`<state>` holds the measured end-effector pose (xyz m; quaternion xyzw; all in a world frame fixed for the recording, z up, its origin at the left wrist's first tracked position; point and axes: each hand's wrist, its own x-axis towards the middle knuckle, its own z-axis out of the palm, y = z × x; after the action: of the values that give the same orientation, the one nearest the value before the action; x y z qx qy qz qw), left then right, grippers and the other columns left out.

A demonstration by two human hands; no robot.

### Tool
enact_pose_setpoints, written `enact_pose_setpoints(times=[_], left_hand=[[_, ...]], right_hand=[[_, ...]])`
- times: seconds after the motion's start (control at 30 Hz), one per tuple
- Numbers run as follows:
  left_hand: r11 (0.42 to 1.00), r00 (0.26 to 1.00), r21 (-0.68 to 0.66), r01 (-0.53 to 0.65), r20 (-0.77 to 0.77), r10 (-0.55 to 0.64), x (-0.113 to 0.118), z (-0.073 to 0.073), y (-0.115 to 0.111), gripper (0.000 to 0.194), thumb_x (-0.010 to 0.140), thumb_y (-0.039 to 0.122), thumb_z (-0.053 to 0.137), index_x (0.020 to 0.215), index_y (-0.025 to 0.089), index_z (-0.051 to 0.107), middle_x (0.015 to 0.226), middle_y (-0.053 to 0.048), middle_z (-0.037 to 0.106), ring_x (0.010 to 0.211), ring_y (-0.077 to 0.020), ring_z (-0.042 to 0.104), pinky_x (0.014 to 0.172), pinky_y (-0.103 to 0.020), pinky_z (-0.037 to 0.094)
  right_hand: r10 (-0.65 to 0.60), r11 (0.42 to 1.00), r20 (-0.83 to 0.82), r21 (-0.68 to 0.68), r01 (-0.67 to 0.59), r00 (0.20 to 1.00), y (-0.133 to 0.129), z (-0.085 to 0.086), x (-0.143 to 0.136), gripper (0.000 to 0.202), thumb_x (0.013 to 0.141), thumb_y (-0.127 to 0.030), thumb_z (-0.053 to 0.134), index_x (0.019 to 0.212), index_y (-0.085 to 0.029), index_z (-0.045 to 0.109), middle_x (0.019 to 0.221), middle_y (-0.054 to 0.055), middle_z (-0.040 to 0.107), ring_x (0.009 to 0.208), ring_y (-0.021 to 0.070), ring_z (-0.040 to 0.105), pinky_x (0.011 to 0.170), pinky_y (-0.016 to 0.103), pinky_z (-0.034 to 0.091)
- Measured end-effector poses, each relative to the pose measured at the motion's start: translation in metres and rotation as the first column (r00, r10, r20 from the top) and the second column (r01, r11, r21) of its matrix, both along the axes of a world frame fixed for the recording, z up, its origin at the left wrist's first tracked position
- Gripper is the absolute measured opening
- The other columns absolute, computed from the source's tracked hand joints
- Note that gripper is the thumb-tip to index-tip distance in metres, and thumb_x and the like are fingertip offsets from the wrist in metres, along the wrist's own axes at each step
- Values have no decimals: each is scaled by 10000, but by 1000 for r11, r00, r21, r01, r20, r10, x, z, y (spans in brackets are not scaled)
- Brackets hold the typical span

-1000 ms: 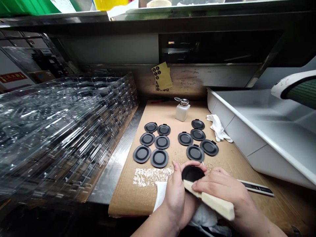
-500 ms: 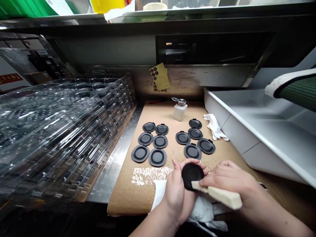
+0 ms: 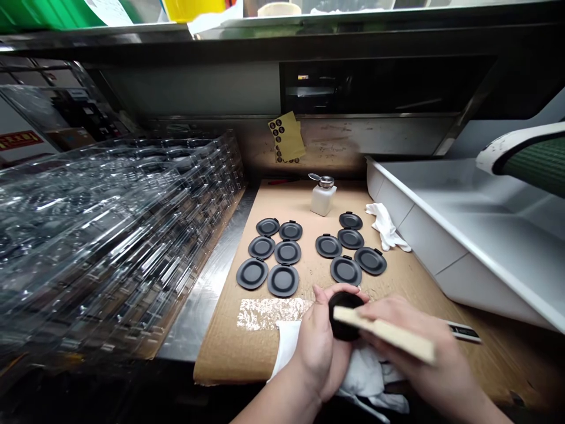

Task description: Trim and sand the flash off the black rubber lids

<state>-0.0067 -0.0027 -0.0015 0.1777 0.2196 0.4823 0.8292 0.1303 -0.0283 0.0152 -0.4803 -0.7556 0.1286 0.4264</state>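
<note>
Near the cardboard's front edge, my left hand (image 3: 320, 347) cups a round black part (image 3: 344, 331), its fingers curled beneath and around the rim. My right hand (image 3: 408, 335) grips a pale, flat, stick-like tool (image 3: 397, 340), slightly blurred, whose tip lies over the black part's face. Beyond my hands, several black oval lids with small tabs sit on the cardboard (image 3: 238, 353) in two groups, one at the left (image 3: 283, 280) and one at the right (image 3: 346, 270). White cloth (image 3: 368, 377) lies below my hands.
A white pump bottle (image 3: 323, 197) stands at the back. White gloves (image 3: 383, 227) lie beside a large grey-white bin (image 3: 424, 235) on the right. Stacked clear plastic trays (image 3: 168, 235) fill the left. A black-and-silver tool (image 3: 463, 333) lies right of my right hand. A shelf edge crosses above.
The pale tool's tip has moved left and up across the black part, with my right hand shifting. More of the black-and-silver tool shows. My left hand keeps its hold.
</note>
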Motion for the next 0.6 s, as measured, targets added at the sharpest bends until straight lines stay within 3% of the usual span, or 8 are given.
enact_pose_setpoints(times=[0.03, 0.1, 0.13, 0.2, 0.27, 0.33, 0.5, 0.6], left_hand=[[1000, 1000, -6, 6, 20, -6, 0, 0, 0, 516, 829, 539, 268, 897, 138, 586, 881, -85, 591, 839, -183, 536, 840, -351, 371], [1000, 999, -10, 9, 45, -8, 0, 0, 0, 521, 827, 541, 266, 912, 133, 579, 899, -99, 592, 871, -203, 541, 844, -364, 369], [1000, 999, -9, 8, 51, -7, 0, 1, 0, 522, 828, 539, 268, 916, 129, 578, 912, -108, 593, 894, -213, 541, 856, -370, 364], [1000, 999, -8, 7, 45, -6, 0, 0, 0, 517, 831, 532, 270, 925, 127, 577, 949, -121, 593, 929, -225, 536, 882, -382, 352], [1000, 999, -10, 7, 35, -6, 1, 0, -1, 495, 834, 518, 285, 930, 130, 576, 976, -124, 593, 947, -226, 533, 909, -393, 339], [1000, 1000, -9, 9, 28, -8, 1, -1, -1, 458, 838, 496, 311, 932, 133, 575, 1000, -126, 593, 972, -228, 528, 936, -399, 324], [1000, 1000, 25, 1, -16, 0, 2, 0, 0, 386, 847, 442, 351, 912, 136, 578, 982, -118, 604, 960, -224, 532, 933, -405, 334], [999, 1000, 33, -5, 4, 5, 2, 0, 0, 389, 849, 445, 344, 903, 141, 579, 974, -105, 608, 939, -212, 541, 923, -397, 346]], right_hand=[[-155, 988, -80, -1, 156, 985, -2, 0, 5, 191, 763, -249, 585, 953, -258, 585, 857, -32, 670, 705, 109, 630, 608, 201, 487], [-443, 896, -139, -18, 445, 886, -6, 0, 15, 223, 728, -297, 624, 944, -248, 596, 838, -26, 678, 643, 122, 634, 534, 195, 483], [-512, 857, -108, -6, 515, 852, -8, 0, 19, 230, 718, -320, 630, 934, -244, 605, 829, -21, 679, 632, 131, 632, 524, 204, 480], [-436, 900, 61, 61, 432, 898, -14, 1, 21, 231, 734, -343, 603, 940, -240, 614, 846, -7, 673, 680, 146, 626, 564, 232, 474], [-216, 973, 243, 139, 187, 946, -20, 1, 16, 239, 789, -313, 521, 998, -230, 600, 897, 17, 657, 753, 150, 607, 632, 267, 446], [-101, 980, 387, 196, 26, 916, -24, -1, 9, 249, 824, -249, 447, 1023, -218, 595, 912, 36, 647, 778, 145, 578, 683, 300, 393], [-157, 959, 569, 284, -14, 807, -20, -3, 5, 294, 848, -211, 380, 1063, -202, 581, 954, 54, 642, 788, 150, 525, 742, 354, 308], [-175, 949, 568, 316, -16, 804, -13, -1, 10, 291, 834, -202, 414, 1084, -195, 562, 992, 54, 636, 789, 151, 524, 764, 369, 305]])
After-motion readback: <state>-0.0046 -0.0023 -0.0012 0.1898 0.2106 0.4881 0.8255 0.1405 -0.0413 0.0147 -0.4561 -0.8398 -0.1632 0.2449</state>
